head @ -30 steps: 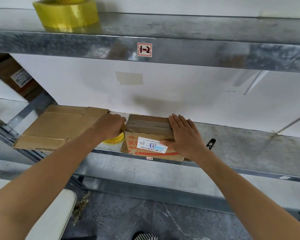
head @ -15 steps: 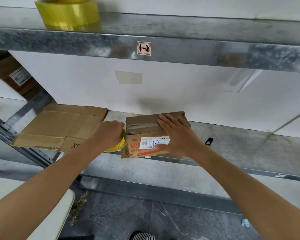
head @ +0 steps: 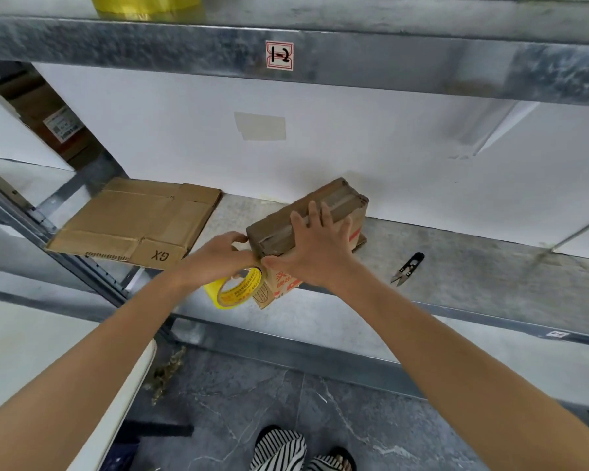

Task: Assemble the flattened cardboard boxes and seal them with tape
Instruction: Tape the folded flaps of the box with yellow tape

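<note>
A small assembled cardboard box [head: 334,202] with brown tape along its top sits turned at an angle on the metal shelf [head: 473,287], one corner past the front edge. My right hand [head: 317,249] lies flat on its top, fingers spread. My left hand [head: 218,256] grips a yellow tape roll [head: 238,290] right at the box's near left corner. A flattened cardboard box [head: 133,222] marked "GX" lies on the shelf to the left.
Small black snips [head: 407,268] lie on the shelf right of the box. A second yellow tape roll [head: 143,3] stands on the upper shelf [head: 388,59]. A white surface [head: 48,351] is at lower left. Striped slippers [head: 279,450] are on the floor below.
The box has turned counter-clockwise, its near corner now over the shelf edge. My left hand has pulled the tape roll toward me and down along the box's left end. The camera tilted lower.
</note>
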